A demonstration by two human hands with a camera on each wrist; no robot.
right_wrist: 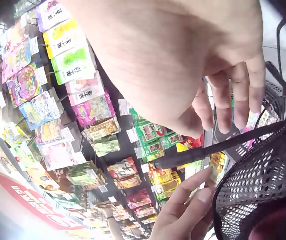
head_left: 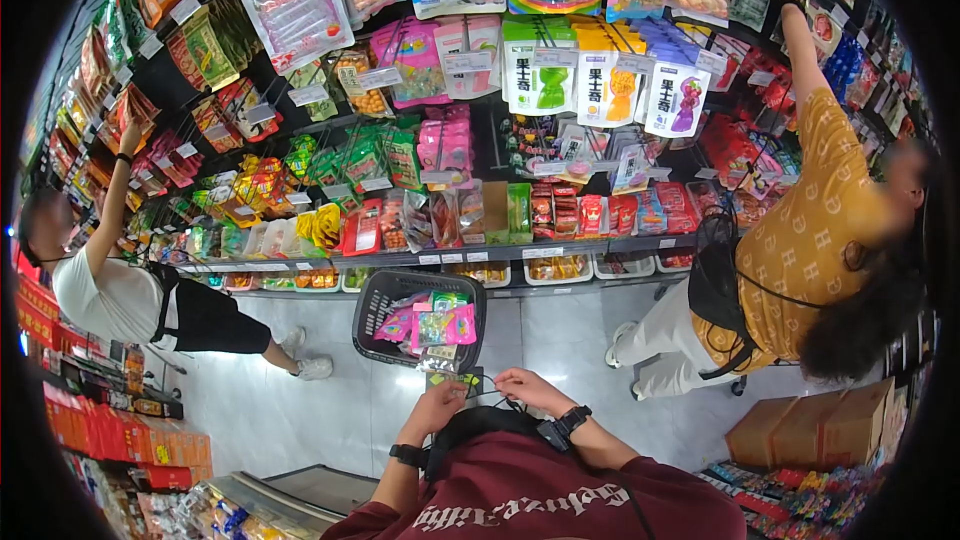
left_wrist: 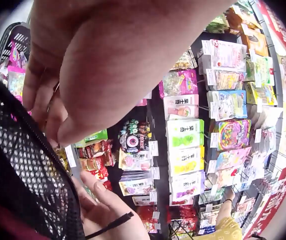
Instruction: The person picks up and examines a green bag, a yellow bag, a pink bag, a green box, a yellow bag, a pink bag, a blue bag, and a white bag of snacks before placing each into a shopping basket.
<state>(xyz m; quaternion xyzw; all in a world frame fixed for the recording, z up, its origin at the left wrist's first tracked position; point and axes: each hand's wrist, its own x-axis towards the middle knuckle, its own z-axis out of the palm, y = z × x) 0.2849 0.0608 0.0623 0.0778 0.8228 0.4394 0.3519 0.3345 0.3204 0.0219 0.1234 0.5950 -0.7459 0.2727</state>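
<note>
In the head view my left hand [head_left: 437, 408] is in front of my waist, beside a green label with yellow arrows [head_left: 455, 379]. My right hand [head_left: 533, 392] is a little to its right, near a thin black cord [head_left: 487, 380]. Its fingers [right_wrist: 223, 100] hang loosely bent in the right wrist view, with a black cable [right_wrist: 183, 159] just below them. The left fingers [left_wrist: 40, 95] are also loosely bent, and nothing shows between them. A black mesh bag [right_wrist: 263, 180] lies against my body. Beyond my hands stands a black basket [head_left: 368, 338] with several candy bags [head_left: 440, 323].
Shelves of hanging candy bags [head_left: 540, 70] run across the front, above a low shelf edge [head_left: 420, 258]. A person in a white top [head_left: 105, 295] reaches left; another in a yellow shirt [head_left: 810, 230] reaches right. Cardboard boxes [head_left: 810, 427] stand at right on the tiled floor [head_left: 560, 335].
</note>
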